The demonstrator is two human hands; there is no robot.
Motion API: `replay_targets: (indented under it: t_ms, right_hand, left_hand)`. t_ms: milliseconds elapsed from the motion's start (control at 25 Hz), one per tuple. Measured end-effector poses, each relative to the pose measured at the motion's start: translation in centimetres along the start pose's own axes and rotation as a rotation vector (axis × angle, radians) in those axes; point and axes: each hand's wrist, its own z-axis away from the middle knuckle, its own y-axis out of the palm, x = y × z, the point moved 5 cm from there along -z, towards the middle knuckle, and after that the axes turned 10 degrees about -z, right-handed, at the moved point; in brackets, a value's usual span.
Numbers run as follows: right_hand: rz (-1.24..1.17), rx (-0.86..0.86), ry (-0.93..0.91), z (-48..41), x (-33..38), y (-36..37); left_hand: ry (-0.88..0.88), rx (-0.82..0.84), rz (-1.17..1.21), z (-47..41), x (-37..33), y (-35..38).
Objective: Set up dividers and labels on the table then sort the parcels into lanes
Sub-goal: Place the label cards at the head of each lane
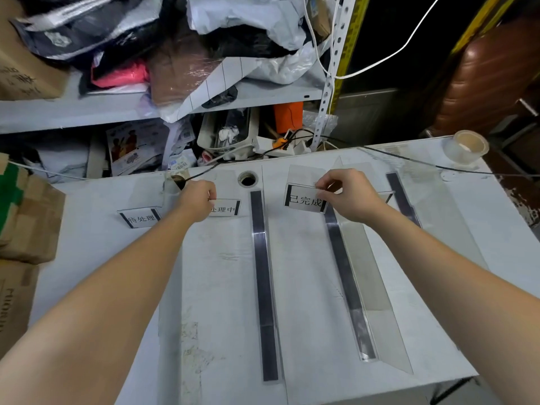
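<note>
Right hand [349,197] is pinched, thumb + fingers closed on the top right edge of a white paper label w/ black side bars reading 已完成 [304,200]. That label stands tilted at the far end of the lane between two clear acrylic dividers w/ dark base strips: the centre divider [263,276] and the right-centre divider [347,285]. Its right end touches the right-centre divider's far end.

Left hand [197,200] is curled shut on the left edge of a second white label, showing 处理中 [225,208], partly hidden by the knuckles. It sits just left of the centre divider's far end. Hands are well apart, one per label.

A third white label reading 待处理 [140,219] stands untouched to the left of the left wrist. A further clear divider w/ dark strip [401,197] runs at the far right, beyond the right hand.

All on a scuffed white table [306,331] w/ a round cable hole [248,179] near its far edge, between the hands. A roll of clear packing tape [466,147] sits at the far right corner. A thin black cable [423,163] crosses the far edge.

Parcels: a heap of grey, white + black plastic mailer bags [163,45] is piled on the grey metal shelf [73,112] behind the table; none in the lanes. Brown cardboard boxes [26,217] stand at the left.
</note>
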Motion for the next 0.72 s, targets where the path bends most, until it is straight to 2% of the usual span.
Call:
replay_targets:
  t_ms: [240, 720]
  right_hand:
    - [-0.002, -0.002, 0.007, -1.5, -0.5, 1.4]
    - [0.084, 0.019, 0.066, -4.4, -2.0, 4.4]
  left_hand:
    - [-0.019, 0.073, -0.148, -0.9, 0.4, 1.3]
    - [0.03, 0.092, -0.216, -0.5, -1.6, -0.3]
